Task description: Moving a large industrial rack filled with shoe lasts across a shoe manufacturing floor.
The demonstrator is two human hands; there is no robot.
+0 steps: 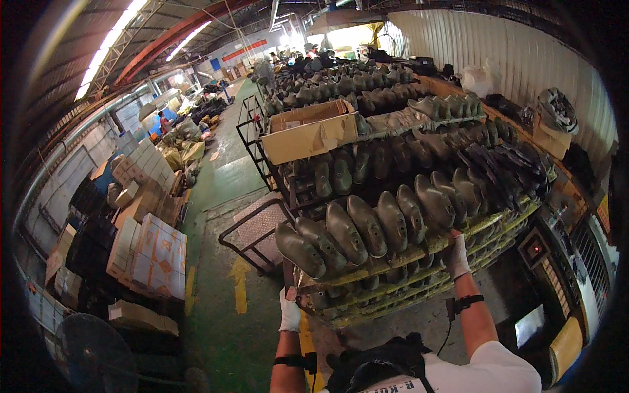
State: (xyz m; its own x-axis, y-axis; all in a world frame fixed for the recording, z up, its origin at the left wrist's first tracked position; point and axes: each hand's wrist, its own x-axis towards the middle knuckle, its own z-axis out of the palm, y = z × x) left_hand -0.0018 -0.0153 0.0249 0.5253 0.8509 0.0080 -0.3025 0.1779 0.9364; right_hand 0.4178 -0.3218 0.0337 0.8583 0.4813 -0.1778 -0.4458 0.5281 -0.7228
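Observation:
A multi-tier shoe rack [341, 318] with yellowish shelf edges stands right in front of me. Dark olive moulded shoes [346, 233] lean in a row along its top shelf, and more show on the tiers below. My left hand [289, 312], in a white glove, is closed around the rack's near left corner. Further right, my white-gloved right hand [458, 258] grips the top shelf's near edge, just below the shoes. Its fingertips are partly hard to make out. Flat dark pieces [508, 171] lie piled at the shelf's right end.
Behind stand more shoe racks, one carrying an open cardboard box [309, 131]. A flat metal trolley [259, 226] is at the left, beside a green walkway with a yellow arrow [240, 285]. Stacked cartons [156, 255] line the far left; a machine with a grille [585, 245] stands right.

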